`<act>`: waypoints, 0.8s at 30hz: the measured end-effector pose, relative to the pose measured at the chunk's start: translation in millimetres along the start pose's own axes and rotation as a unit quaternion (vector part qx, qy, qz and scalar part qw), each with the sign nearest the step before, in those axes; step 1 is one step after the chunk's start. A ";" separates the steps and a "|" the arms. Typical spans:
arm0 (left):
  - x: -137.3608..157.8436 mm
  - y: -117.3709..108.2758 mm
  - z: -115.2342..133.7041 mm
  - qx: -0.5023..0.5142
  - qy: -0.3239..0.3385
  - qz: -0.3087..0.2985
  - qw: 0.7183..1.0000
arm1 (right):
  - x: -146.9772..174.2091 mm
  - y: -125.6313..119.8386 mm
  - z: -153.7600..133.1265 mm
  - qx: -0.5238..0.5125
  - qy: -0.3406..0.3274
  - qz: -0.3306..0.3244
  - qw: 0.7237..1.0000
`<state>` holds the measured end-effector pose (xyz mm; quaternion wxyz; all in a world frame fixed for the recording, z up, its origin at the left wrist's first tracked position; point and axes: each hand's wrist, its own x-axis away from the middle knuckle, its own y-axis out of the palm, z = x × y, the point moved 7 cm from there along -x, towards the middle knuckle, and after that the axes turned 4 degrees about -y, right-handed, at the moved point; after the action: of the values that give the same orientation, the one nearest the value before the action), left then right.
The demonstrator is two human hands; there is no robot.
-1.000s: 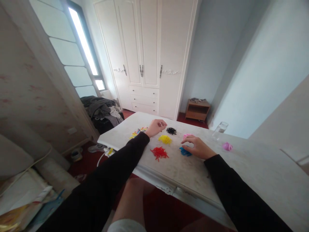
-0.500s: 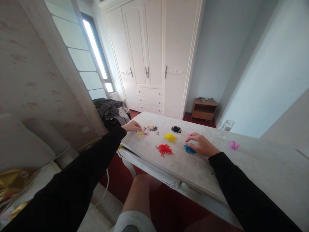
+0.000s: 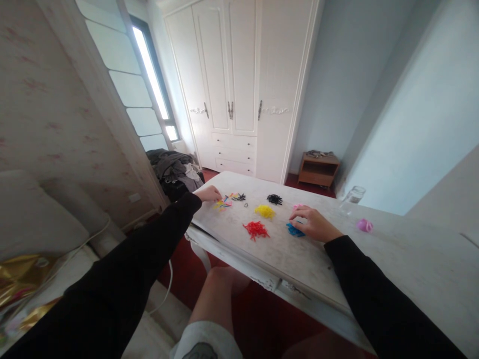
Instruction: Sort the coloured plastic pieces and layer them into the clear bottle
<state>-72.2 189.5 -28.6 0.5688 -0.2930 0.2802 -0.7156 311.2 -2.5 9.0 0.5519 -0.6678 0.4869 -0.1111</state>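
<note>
My left hand reaches to the far left of the table, its fingertips bent down together at the edge of a mixed-colour pile of small rubber bands. Anything between those fingertips is too small to make out. My right hand rests over a blue pile of rubber bands, fingers curved and slightly apart, partly covering it. Behind its knuckles shows a bit of a pink pile. Sorted between the hands are a red pile, a yellow pile and a black pile.
A clear glass jar and a pink-purple object stand to the right on the white table. One loose dark band lies near the mixed pile. Beyond are a white wardrobe and a small wooden cabinet.
The view has shifted slightly. Both hands keep nearly the same places, the left at the mixed pile and the right over the blue pile.
</note>
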 end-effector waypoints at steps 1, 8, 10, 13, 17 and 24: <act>-1.3 -0.8 -0.6 0.001 0.004 0.005 1.000 | 0.1 0.2 0.0 0.000 0.001 -0.001 1.000; 2.1 -1.4 10.6 0.005 0.058 0.032 0.998 | 0.4 1.2 -0.3 0.002 0.004 -0.007 1.000; 6.6 2.3 15.8 -0.001 0.065 0.032 0.997 | 0.5 1.7 0.2 0.004 0.002 -0.009 1.000; 11.8 9.3 21.2 -0.012 0.069 0.027 0.997 | 0.8 2.9 1.9 0.011 0.001 -0.012 1.000; 11.4 12.0 23.8 -0.032 0.069 0.027 0.997 | 1.0 3.2 3.4 0.012 0.001 -0.010 1.000; 2.9 -2.7 29.0 -0.103 0.072 0.069 0.990 | 0.4 2.8 1.6 0.011 0.001 -0.010 1.000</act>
<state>-53.0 185.3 -6.9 0.5624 -0.2779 0.4121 -0.6608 311.0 -1.6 5.9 0.5571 -0.6667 0.4797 -0.1227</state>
